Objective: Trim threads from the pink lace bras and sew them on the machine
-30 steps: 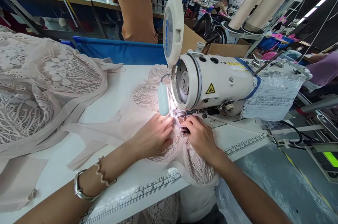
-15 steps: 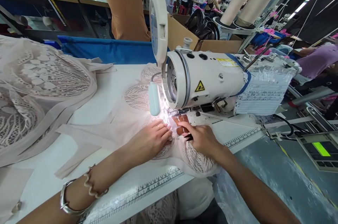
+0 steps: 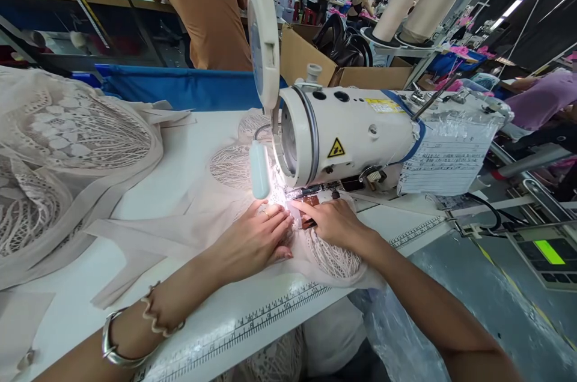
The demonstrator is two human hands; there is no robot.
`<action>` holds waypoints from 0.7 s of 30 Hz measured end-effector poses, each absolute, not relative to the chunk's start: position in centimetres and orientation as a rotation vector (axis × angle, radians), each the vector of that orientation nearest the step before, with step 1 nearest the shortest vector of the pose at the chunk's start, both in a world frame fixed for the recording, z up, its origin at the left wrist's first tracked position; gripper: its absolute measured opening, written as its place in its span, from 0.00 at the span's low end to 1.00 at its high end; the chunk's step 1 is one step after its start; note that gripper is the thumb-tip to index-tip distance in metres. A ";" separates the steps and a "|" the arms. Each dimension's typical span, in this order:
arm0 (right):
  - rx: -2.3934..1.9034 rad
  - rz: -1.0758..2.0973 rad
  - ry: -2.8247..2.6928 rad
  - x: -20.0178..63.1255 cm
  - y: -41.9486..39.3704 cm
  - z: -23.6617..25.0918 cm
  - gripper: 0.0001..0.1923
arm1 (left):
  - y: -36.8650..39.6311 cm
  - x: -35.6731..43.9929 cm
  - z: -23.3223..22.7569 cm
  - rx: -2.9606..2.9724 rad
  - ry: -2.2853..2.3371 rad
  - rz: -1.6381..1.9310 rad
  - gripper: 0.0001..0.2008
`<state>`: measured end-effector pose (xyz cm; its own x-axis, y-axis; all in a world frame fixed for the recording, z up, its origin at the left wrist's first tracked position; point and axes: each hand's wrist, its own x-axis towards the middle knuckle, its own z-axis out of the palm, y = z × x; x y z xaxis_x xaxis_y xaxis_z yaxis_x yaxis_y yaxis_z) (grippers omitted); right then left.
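Under the lamp point(image 3: 259, 173) of a white sewing machine point(image 3: 347, 130) lies a pale pink lace garment piece point(image 3: 229, 167). My left hand point(image 3: 259, 235) lies flat on the lace just left of the needle area, fingers stretched out and the thumb a little apart. Close to the presser area, my right hand point(image 3: 336, 221) reaches its index finger onto a narrow pale strip beside a brown guide plate point(image 3: 308, 220). Its other fingers curl under, and a small dark thing shows below the index finger. A gathered lace cup point(image 3: 336, 254) sits beneath my right hand. The needle tip is lost in glare.
More lace pieces point(image 3: 81, 130) are heaped at the left. A printed ruler point(image 3: 270, 313) runs along the table's front edge. Behind stand a blue cloth bin point(image 3: 180, 89) and a cardboard box point(image 3: 300, 54). A person in brown point(image 3: 198, 9) is beyond; a control panel point(image 3: 547, 253) is at right.
My right hand has moved up and slightly left, its index finger now nearer the needle area. My left thumb has spread out more. The lace cup's front edge has shifted slightly.
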<state>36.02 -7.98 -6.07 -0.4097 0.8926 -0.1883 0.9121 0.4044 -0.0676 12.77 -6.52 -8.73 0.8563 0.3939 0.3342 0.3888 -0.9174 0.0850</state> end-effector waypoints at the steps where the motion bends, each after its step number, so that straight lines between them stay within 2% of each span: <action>1: 1.631 -0.247 2.558 36.1 -7.9 -6.2 0.35 | -6.5 12.7 -8.7 3.027 0.644 0.537 0.24; 5: 1.644 -0.255 2.617 36.5 -7.6 -6.5 0.31 | -6.4 12.5 -8.7 3.056 0.696 0.523 0.23; 10: 1.658 -0.193 2.587 36.6 -7.2 -6.5 0.35 | -6.3 12.4 -9.1 3.028 0.732 0.488 0.27; 13: 1.599 -0.175 2.658 36.9 -7.1 -6.7 0.33 | -6.2 12.3 -9.2 3.002 0.759 0.496 0.28; 16: 1.529 -0.124 2.774 37.3 -6.9 -7.2 0.30 | -6.1 12.3 -9.0 3.017 0.780 0.495 0.27; 21: 1.520 -0.137 2.805 37.6 -6.3 -7.5 0.32 | -6.0 12.4 -8.5 3.023 0.809 0.484 0.25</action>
<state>37.63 -6.29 -7.50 -0.5461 0.8377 0.0045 0.8333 0.5437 -0.1000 12.36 -6.03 -8.53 0.8228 0.4839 0.2979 0.4915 -0.8692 0.0542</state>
